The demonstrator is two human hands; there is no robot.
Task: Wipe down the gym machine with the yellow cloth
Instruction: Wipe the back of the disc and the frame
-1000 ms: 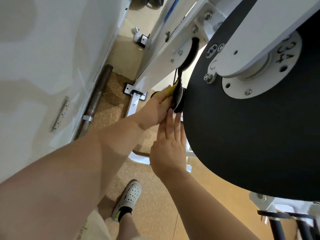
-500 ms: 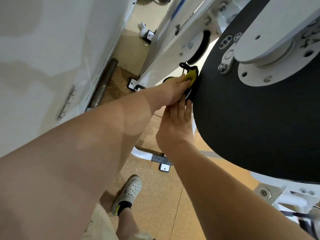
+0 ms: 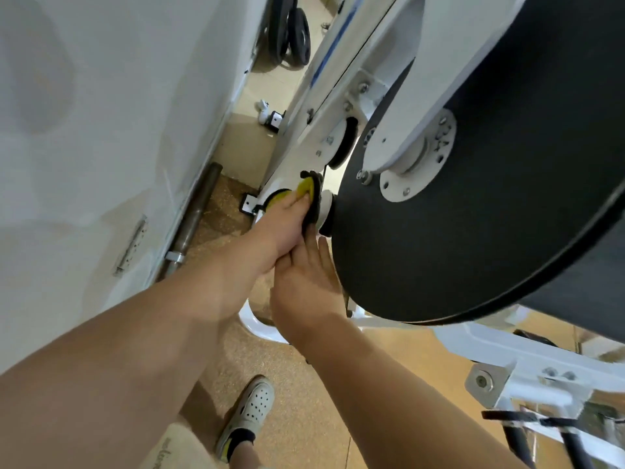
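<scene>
The left hand [image 3: 285, 220] grips the yellow cloth [image 3: 305, 188] against the small white hub [image 3: 326, 205] beside the black disc [image 3: 456, 238]; the right hand [image 3: 304, 282], just below, rests straight fingers there.

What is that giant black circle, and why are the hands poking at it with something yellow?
You are seeing through a camera worn on a person's head, looking down at their own arms. The black circle is a big disc on a white gym machine. The left hand holds a yellow cloth and presses it on a small part by the disc's edge, to clean it. The right hand, fingers straight, rests beside the disc. Down on the floor are the person's shoe and a metal bar by the wall.
</scene>
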